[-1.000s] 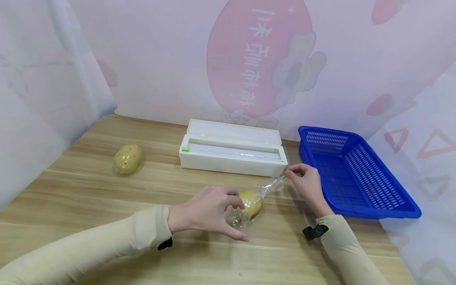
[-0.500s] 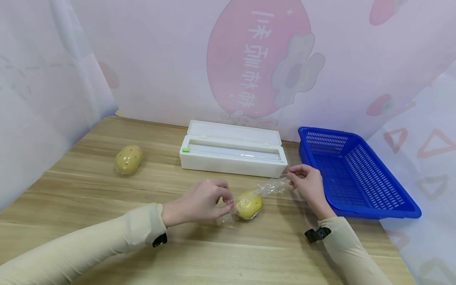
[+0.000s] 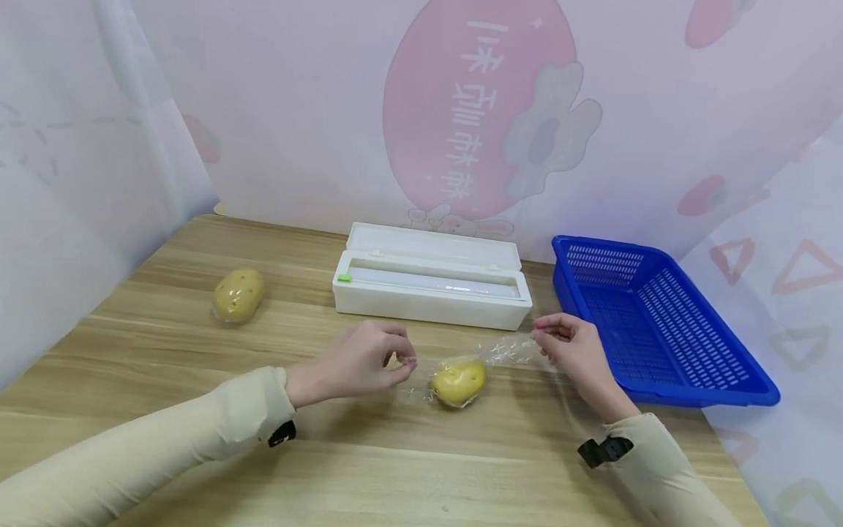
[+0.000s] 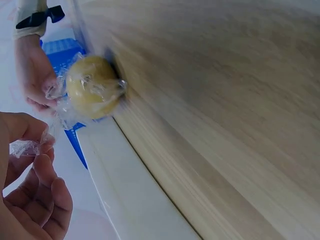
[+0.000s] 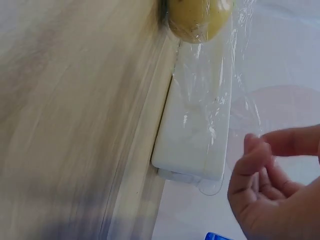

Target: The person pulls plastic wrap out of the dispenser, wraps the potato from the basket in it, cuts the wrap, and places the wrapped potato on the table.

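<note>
A yellow potato (image 3: pixel 459 382) lies on the wooden table between my hands, with clear plastic wrap (image 3: pixel 507 350) around it and trailing out on both sides. My left hand (image 3: pixel 361 362) pinches one end of the wrap between thumb and fingers; in the left wrist view a crumpled bit of wrap (image 4: pixel 26 148) shows at its fingertips. On the other side, my right hand (image 3: pixel 571 353) pinches the opposite end, and the film stretches from its fingertips to the potato in the right wrist view.
Behind the potato stands a white wrap dispenser box (image 3: pixel 431 310), lid raised, a roll inside and a green slider at its left. A blue plastic basket (image 3: pixel 665 391) sits at the right. Another potato (image 3: pixel 238 295), shiny with wrap, rests at the back left.
My left hand has drawn back to the left from over the potato and now pinches the wrap's left end. The right hand, still pinching its end, has shifted slightly right and toward me.
</note>
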A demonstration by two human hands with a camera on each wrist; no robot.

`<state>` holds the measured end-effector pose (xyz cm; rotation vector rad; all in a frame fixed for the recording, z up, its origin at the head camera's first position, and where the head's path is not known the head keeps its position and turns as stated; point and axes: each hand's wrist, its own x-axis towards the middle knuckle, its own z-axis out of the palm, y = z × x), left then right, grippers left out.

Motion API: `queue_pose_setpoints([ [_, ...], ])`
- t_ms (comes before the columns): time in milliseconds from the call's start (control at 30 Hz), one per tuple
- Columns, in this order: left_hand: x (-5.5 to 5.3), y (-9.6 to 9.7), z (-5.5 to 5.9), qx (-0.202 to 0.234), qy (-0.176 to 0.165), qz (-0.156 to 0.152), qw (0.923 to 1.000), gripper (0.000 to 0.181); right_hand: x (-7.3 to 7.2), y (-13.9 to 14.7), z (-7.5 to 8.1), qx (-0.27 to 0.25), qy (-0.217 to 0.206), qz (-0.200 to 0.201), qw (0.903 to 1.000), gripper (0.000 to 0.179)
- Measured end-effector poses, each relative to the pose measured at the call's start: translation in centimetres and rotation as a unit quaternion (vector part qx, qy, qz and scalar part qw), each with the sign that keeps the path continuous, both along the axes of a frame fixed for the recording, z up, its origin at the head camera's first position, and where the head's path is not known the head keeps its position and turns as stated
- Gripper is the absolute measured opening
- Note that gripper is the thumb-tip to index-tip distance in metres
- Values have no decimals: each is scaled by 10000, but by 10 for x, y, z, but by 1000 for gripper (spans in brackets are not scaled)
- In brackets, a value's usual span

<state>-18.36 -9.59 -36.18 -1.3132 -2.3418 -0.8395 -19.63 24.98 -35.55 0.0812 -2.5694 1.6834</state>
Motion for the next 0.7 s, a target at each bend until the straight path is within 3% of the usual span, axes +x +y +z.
queue_pose_setpoints([
  [333,-5,-16,-2,112,192,-28,9997,7,16,17,1,-468,-326,946,9939,23],
  [467,-2,-18,-1,164,225,-370,9989,6,23,21,-2,-351,-266,1128,9926,22],
  [600,5,-17,0,27,101,-879,9961,3,28,20,-4,-290,-181,968,9947,28],
  [700,10,-15,-1,-189,3,-1173,9929,3,30,18,-8,188,3,875,9960,34],
])
